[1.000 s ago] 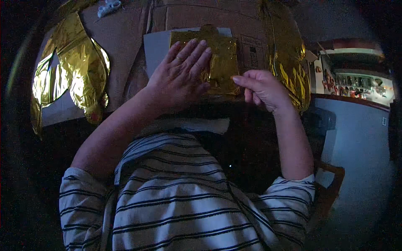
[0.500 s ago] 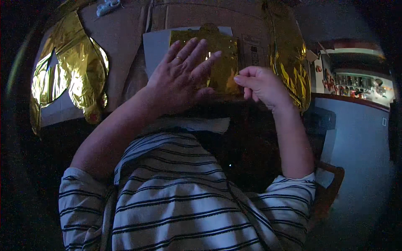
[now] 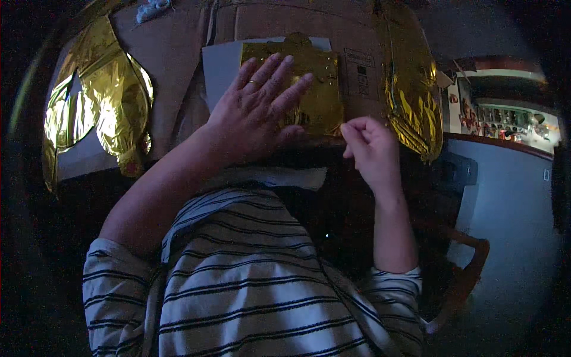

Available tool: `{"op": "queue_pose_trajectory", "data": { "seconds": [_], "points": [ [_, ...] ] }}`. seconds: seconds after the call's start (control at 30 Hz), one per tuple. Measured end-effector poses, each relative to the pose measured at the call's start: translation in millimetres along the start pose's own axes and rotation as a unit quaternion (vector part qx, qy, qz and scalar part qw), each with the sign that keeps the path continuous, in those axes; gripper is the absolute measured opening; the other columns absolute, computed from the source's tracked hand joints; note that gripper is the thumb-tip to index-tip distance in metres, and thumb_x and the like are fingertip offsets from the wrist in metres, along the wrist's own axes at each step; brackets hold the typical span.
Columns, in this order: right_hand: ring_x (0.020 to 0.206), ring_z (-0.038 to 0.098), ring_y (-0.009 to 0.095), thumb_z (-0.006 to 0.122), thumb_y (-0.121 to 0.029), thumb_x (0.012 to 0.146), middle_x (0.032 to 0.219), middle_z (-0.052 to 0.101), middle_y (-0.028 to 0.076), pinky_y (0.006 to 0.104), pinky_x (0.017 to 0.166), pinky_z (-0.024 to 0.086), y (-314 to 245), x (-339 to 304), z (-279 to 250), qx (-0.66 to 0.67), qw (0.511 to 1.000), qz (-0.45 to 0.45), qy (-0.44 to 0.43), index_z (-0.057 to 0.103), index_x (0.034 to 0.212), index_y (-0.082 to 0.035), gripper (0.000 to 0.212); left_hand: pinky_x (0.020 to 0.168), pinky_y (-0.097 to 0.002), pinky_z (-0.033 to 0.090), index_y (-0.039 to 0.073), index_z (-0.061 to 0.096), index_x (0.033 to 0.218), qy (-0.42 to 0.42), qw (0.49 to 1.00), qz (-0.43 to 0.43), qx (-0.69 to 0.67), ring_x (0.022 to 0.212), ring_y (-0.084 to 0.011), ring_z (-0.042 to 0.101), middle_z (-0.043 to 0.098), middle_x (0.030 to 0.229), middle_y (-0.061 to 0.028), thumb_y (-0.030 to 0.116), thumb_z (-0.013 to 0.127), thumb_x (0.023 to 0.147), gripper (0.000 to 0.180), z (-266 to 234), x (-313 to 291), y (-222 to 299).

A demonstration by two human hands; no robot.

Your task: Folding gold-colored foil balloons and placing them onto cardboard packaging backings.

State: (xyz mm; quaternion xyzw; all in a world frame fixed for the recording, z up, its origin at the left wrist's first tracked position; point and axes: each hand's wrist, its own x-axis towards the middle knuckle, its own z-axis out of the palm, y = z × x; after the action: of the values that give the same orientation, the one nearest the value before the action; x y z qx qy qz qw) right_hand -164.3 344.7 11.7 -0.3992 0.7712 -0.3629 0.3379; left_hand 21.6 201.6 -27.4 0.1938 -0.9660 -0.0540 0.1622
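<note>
Two hands work one gold foil piece (image 3: 318, 89) lying on grey paper (image 3: 221, 68) over cardboard (image 3: 172, 53). Left hand (image 3: 259, 110) presses flat, fingers spread; keep this pressure even. Right hand (image 3: 369, 149), pinched closed at the foil's lower right corner, should pull gently to avoid tearing.

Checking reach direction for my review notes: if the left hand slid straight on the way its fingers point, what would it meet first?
The left hand lies flat on the gold foil sheet; beyond that, probably bare cardboard.
</note>
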Motion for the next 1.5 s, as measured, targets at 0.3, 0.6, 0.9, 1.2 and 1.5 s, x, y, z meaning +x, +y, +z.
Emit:
{"op": "queue_pose_trajectory", "data": {
  "seconds": [0.3,0.6,0.9,1.2,1.5],
  "points": [
    [0.043,0.044,0.003,0.06,-0.019,0.089,0.06,0.056,0.001,0.0172,0.039,0.033,-10.3,-2.4,-1.6,0.04,0.995,0.089,-0.028,0.06,0.091,-0.001,0.017,0.111,-0.0492,0.016,0.017,0.023,0.144,0.01,1.0,0.006,-0.005,0.135,-0.0348,0.026,0.028,0.145,-0.0201,0.054,0.045,0.088,0.071,-1.6,-1.0,0.7],
    [0.041,0.044,0.004,0.057,-0.021,0.091,0.057,0.057,0.003,0.0185,0.038,0.033,-14.3,1.2,-1.6,0.045,0.992,0.109,-0.032,0.061,0.092,-0.001,0.021,0.11,-0.0498,0.018,0.014,0.026,0.143,0.026,1.0,0.01,-0.003,0.134,-0.0348,0.027,0.03,0.144,-0.0203,0.051,0.05,0.087,0.071,-1.3,-1.8,0.2],
    [0.044,0.048,0.007,0.052,-0.02,0.092,0.057,0.057,0.003,0.0216,0.04,0.036,-13.7,-2.0,15.7,-0.069,0.995,0.063,0.026,0.061,0.093,0.0,0.022,0.111,-0.0498,0.015,0.016,0.024,0.144,0.013,1.0,-0.005,-0.007,0.136,-0.0337,0.024,0.027,0.146,-0.0195,0.054,0.045,0.088,0.071,2.3,-1.7,-0.7],
    [0.048,0.05,0.006,0.056,-0.022,0.091,0.06,0.057,0.001,0.021,0.042,0.037,-18.3,-6.3,18.5,-0.031,0.995,0.076,0.057,0.06,0.092,-0.001,0.022,0.111,-0.0497,0.014,0.015,0.023,0.144,0.012,1.0,-0.002,-0.011,0.137,-0.0333,0.022,0.026,0.146,-0.0196,0.056,0.042,0.088,0.072,2.1,-4.4,-2.8],
    [0.052,0.055,0.009,0.059,-0.017,0.089,0.062,0.059,0.004,0.0243,0.049,0.043,-3.6,-8.4,28.7,-0.131,0.982,0.001,0.135,0.061,0.088,0.0,0.017,0.112,-0.0489,0.012,0.015,0.023,0.144,0.002,1.0,-0.017,-0.016,0.137,-0.033,0.022,0.026,0.146,-0.0193,0.056,0.041,0.089,0.071,0.2,-2.7,0.0]
  ]
}}
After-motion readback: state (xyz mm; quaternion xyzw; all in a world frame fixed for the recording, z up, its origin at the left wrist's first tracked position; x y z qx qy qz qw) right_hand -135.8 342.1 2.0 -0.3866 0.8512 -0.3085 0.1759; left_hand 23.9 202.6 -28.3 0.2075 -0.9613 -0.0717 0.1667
